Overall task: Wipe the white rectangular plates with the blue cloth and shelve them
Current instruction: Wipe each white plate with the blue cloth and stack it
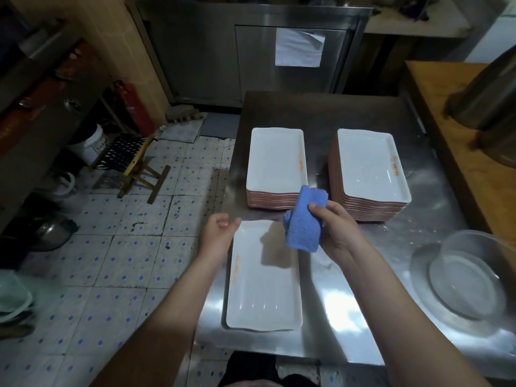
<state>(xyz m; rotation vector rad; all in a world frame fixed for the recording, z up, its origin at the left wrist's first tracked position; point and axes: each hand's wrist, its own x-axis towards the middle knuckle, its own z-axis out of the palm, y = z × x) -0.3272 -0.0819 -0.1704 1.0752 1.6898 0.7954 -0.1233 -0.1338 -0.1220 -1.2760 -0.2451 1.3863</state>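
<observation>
A single white rectangular plate point(262, 289) lies on the steel table point(349, 311) in front of me. My left hand point(219, 230) grips its far left corner. My right hand point(337, 227) holds the folded blue cloth point(305, 219) just above the plate's far right end; the cloth's shadow falls on the plate. Two stacks of the same white plates stand farther back, a left stack point(276, 160) and a right stack point(371, 166), both with brown undersides showing at the edges.
A clear glass bowl point(469, 277) sits at the table's right. A wooden counter point(460, 115) with a metal pot point(491, 88) runs along the right. Left of the table is tiled floor with a folding stool point(139, 163) and a white bucket point(93, 146). A steel cabinet point(251, 51) stands behind.
</observation>
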